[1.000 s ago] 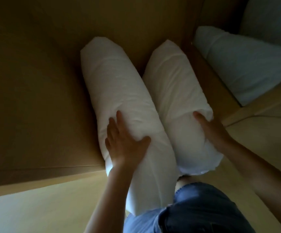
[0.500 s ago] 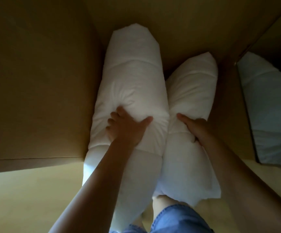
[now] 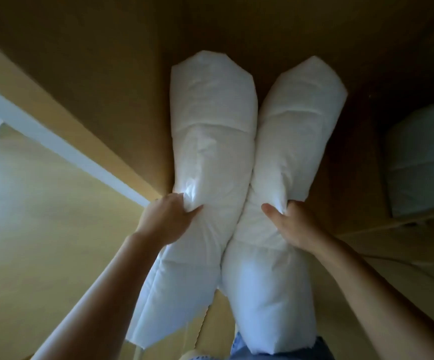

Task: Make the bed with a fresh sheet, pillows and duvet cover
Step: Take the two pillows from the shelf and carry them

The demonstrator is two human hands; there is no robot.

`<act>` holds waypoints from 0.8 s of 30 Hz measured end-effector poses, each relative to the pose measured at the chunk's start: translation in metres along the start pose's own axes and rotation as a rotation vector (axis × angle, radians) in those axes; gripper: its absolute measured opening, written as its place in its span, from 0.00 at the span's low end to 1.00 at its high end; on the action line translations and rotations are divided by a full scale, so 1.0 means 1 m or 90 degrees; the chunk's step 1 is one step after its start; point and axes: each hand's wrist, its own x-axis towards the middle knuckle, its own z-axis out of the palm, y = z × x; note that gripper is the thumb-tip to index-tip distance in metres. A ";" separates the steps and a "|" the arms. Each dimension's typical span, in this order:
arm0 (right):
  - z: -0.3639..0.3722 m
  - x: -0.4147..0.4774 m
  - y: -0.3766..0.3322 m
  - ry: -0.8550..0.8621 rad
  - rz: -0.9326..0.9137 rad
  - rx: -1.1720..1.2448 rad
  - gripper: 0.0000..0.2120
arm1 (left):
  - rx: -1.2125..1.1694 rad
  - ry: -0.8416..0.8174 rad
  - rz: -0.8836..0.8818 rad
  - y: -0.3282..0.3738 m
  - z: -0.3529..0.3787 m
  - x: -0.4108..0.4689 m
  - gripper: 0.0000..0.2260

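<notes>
- At 9 o'clock in the head view, a pale white strip [image 3: 54, 144] runs slantwise across a yellowish surface, along the edge of a brown wooden panel [image 3: 93, 81].
- The left grip [image 3: 167, 219], a bare hand at 7 o'clock, is closed on the left pillow [image 3: 213, 141], with a fold of the white cover bunched between thumb and curled fingers.
- The left pillow is long and white. It reaches from 12 o'clock down past the centre, with its far end in the dim wooden recess.
- The right pillow [image 3: 296, 131], also white, lies alongside the left one. The two touch along most of their length.
- The right grip [image 3: 297, 229], a bare hand at 5 o'clock, clutches the right pillow's outer side, thumb on top and fingers dug into the cover.
- At 6 o'clock, blue denim [image 3: 238, 348] shows under the near ends of the pillows.
- At 3 o'clock, a third pillow [image 3: 423, 162] sits apart in shadow, beyond a wooden divider.
</notes>
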 end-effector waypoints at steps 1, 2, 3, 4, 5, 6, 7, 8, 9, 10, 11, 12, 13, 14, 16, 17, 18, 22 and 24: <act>0.008 -0.020 -0.005 0.001 -0.022 -0.028 0.24 | 0.003 0.002 0.008 -0.010 0.001 -0.021 0.20; 0.015 -0.040 -0.008 0.000 -0.042 -0.055 0.25 | 0.006 0.001 0.015 -0.018 0.003 -0.043 0.20; 0.024 -0.061 -0.011 0.000 -0.058 -0.083 0.25 | 0.004 0.003 0.022 -0.026 0.007 -0.066 0.20; 0.032 -0.082 -0.012 0.001 -0.071 -0.113 0.26 | -0.011 0.013 0.023 -0.033 0.011 -0.092 0.20; 0.041 -0.104 -0.013 0.005 -0.083 -0.138 0.26 | -0.041 0.034 0.015 -0.039 0.016 -0.119 0.20; 0.051 -0.127 -0.012 0.006 -0.094 -0.154 0.25 | -0.075 0.059 -0.007 -0.045 0.023 -0.147 0.21; 0.062 -0.150 -0.011 0.001 -0.100 -0.158 0.25 | -0.105 0.080 -0.039 -0.051 0.030 -0.175 0.21; 0.073 -0.171 -0.009 -0.006 -0.105 -0.157 0.25 | -0.138 0.099 -0.072 -0.056 0.038 -0.203 0.21; 0.084 -0.190 -0.007 -0.015 -0.112 -0.158 0.26 | -0.176 0.116 -0.103 -0.060 0.045 -0.230 0.21; 0.094 -0.209 -0.006 -0.024 -0.119 -0.163 0.26 | -0.215 0.130 -0.126 -0.064 0.052 -0.256 0.21; 0.102 -0.225 -0.006 -0.029 -0.127 -0.171 0.26 | -0.252 0.141 -0.143 -0.069 0.057 -0.278 0.21; 0.110 -0.239 -0.007 -0.035 -0.137 -0.180 0.26 | -0.281 0.151 -0.159 -0.075 0.061 -0.299 0.21; 0.117 -0.251 -0.010 -0.042 -0.149 -0.187 0.27 | -0.301 0.156 -0.177 -0.082 0.063 -0.318 0.22; 0.123 -0.261 -0.013 -0.053 -0.163 -0.190 0.27 | -0.317 0.158 -0.199 -0.089 0.066 -0.336 0.22; 0.139 -0.278 -0.022 -0.091 -0.191 -0.194 0.27 | -0.361 0.164 -0.258 -0.102 0.070 -0.371 0.22; 0.147 -0.284 -0.027 -0.112 -0.205 -0.201 0.27 | -0.390 0.176 -0.293 -0.108 0.073 -0.387 0.22; 0.157 -0.290 -0.033 -0.134 -0.223 -0.212 0.27 | -0.416 0.186 -0.330 -0.115 0.076 -0.402 0.22; 0.194 -0.300 -0.061 -0.210 -0.272 -0.239 0.27 | -0.450 0.223 -0.423 -0.140 0.085 -0.452 0.22; 0.210 -0.302 -0.081 -0.220 -0.284 -0.227 0.26 | -0.457 0.243 -0.469 -0.153 0.084 -0.469 0.22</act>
